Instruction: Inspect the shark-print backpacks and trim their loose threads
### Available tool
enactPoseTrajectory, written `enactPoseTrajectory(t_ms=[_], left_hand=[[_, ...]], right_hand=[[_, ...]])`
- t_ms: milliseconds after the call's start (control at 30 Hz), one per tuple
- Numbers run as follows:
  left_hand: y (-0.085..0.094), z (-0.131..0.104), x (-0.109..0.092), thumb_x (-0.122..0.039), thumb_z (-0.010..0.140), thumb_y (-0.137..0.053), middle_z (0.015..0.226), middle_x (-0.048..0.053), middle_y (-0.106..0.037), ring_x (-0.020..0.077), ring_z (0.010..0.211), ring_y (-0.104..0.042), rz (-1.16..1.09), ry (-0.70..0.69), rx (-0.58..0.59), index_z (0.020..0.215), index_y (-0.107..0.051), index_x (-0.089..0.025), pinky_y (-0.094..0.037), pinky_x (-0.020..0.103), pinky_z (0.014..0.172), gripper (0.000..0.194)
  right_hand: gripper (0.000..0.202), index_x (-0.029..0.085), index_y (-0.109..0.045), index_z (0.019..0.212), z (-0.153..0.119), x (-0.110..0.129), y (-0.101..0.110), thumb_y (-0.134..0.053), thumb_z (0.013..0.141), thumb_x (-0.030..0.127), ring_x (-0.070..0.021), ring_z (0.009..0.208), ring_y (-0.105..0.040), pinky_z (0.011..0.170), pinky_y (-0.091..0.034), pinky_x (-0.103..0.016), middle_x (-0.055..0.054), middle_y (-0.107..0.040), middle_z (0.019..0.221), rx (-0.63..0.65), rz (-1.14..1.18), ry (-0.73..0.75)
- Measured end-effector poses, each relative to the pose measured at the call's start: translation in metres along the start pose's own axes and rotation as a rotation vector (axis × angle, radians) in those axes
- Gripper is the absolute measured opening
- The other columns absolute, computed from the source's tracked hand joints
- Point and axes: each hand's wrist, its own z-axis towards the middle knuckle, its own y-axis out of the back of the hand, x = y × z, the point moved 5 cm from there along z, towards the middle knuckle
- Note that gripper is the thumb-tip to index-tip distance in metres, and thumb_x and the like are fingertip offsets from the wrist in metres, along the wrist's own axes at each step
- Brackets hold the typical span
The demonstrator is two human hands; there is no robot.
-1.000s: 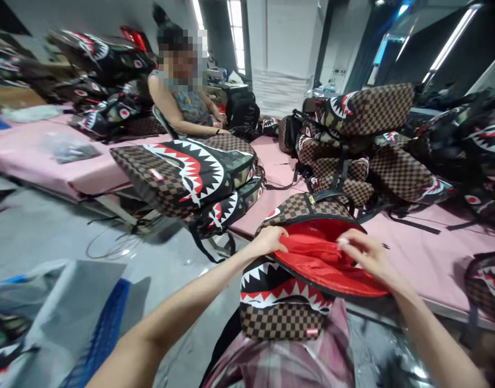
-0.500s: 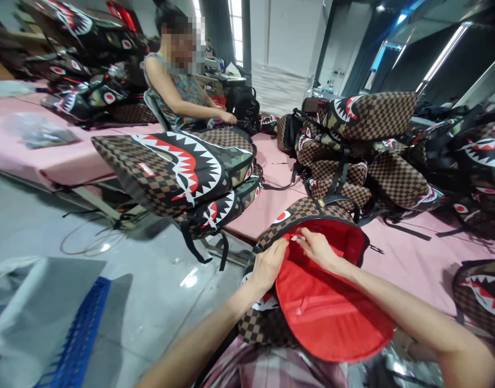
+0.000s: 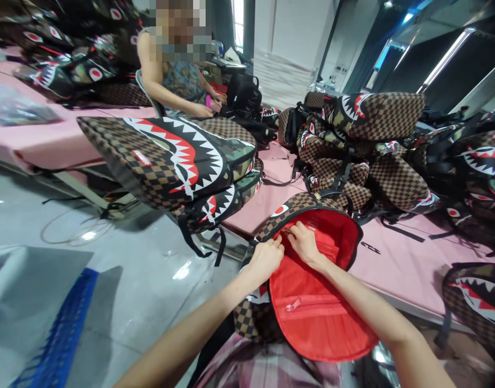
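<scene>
A brown-and-black checkered backpack (image 3: 301, 203) with a shark-mouth print lies open in front of me, partly on my lap and against the table edge. Its red lining (image 3: 323, 337) shows, with a zipped inner pocket (image 3: 299, 304) on the folded-down flap. My left hand (image 3: 267, 260) is closed on the backpack's left opening edge. Just beside it, my right hand (image 3: 304, 243) reaches inside with its fingers pinched by the lining near that edge. What the right fingertips hold is too small to make out.
Two stacked shark-print backpacks (image 3: 150, 161) overhang the pink table (image 3: 267, 202) ahead left. More backpacks (image 3: 387, 116) are piled at the right. Across the table sits a person (image 3: 170, 81) near a black backpack (image 3: 244, 97). A blue crate (image 3: 57, 334) stands on the floor at left.
The right hand has shifted slightly left and down along the lining edge. The flap now lies more exposed, showing its pocket zipper. The view has tilted a little; the left hand keeps its grip.
</scene>
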Motion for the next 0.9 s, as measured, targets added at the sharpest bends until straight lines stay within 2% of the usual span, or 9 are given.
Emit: enactPoseTrajectory(t_ms=[167, 433, 567, 733, 800, 900], left_hand=[[-0.002, -0.001, 0.001, -0.006, 0.084, -0.037, 0.096, 0.014, -0.064, 0.0242, 0.088, -0.06, -0.032, 0.003, 0.055, 0.093, -0.061, -0.01, -0.049, 0.032, 0.068, 0.026], [-0.002, 0.002, 0.0, -0.006, 0.084, -0.037, 0.091, 0.014, -0.063, 0.0233, 0.086, -0.06, -0.009, -0.023, 0.067, 0.091, -0.061, -0.009, -0.048, 0.032, 0.068, 0.026], [-0.001, 0.001, -0.001, -0.008, 0.084, -0.039, 0.105, 0.016, -0.063, 0.0222, 0.085, -0.062, 0.011, -0.045, 0.027, 0.091, -0.062, -0.01, -0.049, 0.029, 0.066, 0.024], [-0.001, 0.0, -0.003, -0.008, 0.083, -0.042, 0.122, 0.016, -0.057, 0.0237, 0.087, -0.063, 0.052, -0.056, -0.011, 0.094, -0.063, -0.01, -0.05, 0.031, 0.064, 0.023], [0.0, 0.0, -0.004, -0.008, 0.083, -0.042, 0.124, 0.016, -0.055, 0.024, 0.088, -0.063, 0.063, -0.057, -0.017, 0.096, -0.062, -0.01, -0.051, 0.032, 0.065, 0.024], [-0.001, -0.001, -0.005, -0.008, 0.084, -0.041, 0.125, 0.016, -0.054, 0.0248, 0.089, -0.062, 0.063, -0.059, -0.028, 0.097, -0.062, -0.01, -0.051, 0.033, 0.065, 0.025]], right_hand=[[0.022, 0.019, -0.063, 0.094, 0.006, 0.014, -0.009, -0.042, 0.089, 0.018, -0.0118, 0.067, -0.053, 0.052, -0.032, -0.021, -0.005, -0.058, 0.093, 0.059, -0.093, 0.098], [0.025, 0.016, -0.06, 0.101, 0.004, 0.011, -0.012, -0.038, 0.089, 0.015, -0.0139, 0.071, -0.052, 0.051, -0.029, -0.023, -0.009, -0.057, 0.1, 0.177, -0.233, 0.116], [0.024, 0.015, -0.062, 0.09, -0.009, 0.0, 0.002, -0.038, 0.088, 0.013, -0.0136, 0.064, -0.05, 0.051, -0.028, -0.024, -0.008, -0.057, 0.087, 0.215, -0.251, 0.072], [0.025, 0.018, -0.064, 0.082, -0.022, -0.016, 0.024, -0.04, 0.09, 0.023, -0.0127, 0.064, -0.051, 0.053, -0.03, -0.023, -0.004, -0.054, 0.077, 0.078, -0.091, 0.006], [0.025, 0.019, -0.064, 0.083, -0.02, -0.016, 0.027, -0.041, 0.091, 0.025, -0.0128, 0.067, -0.052, 0.056, -0.033, -0.022, -0.004, -0.054, 0.078, 0.034, -0.012, 0.0], [0.023, 0.019, -0.065, 0.088, -0.013, -0.011, 0.022, -0.042, 0.089, 0.022, -0.0135, 0.068, -0.053, 0.058, -0.035, -0.023, -0.004, -0.056, 0.08, 0.059, -0.007, -0.012]])
